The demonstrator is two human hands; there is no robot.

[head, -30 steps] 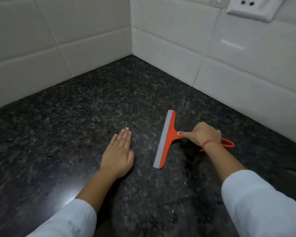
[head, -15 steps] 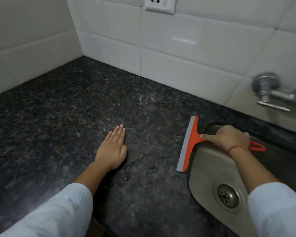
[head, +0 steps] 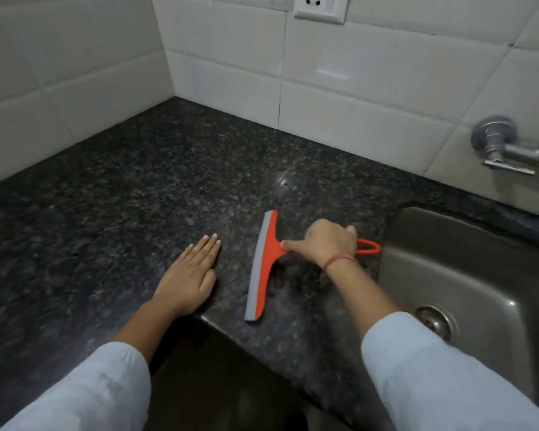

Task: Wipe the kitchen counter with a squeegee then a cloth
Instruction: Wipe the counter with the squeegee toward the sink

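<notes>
An orange squeegee (head: 263,262) with a grey rubber blade lies blade-down on the dark speckled granite counter (head: 143,188). My right hand (head: 325,245) grips its handle, index finger stretched along the neck; the handle's loop sticks out behind the hand toward the sink. My left hand (head: 189,276) rests flat on the counter, palm down, a short way left of the blade, holding nothing. No cloth is in view.
A steel sink (head: 467,275) with a drain is sunk into the counter at the right. A metal tap (head: 504,147) juts from the white tiled wall above it, and a wall socket (head: 319,7) sits higher up. The counter's front edge runs just below the blade's near end.
The squeegee and my right hand have moved left, from over the sink's rim back onto the counter. My left hand stays flat on the counter. The view has shifted.
</notes>
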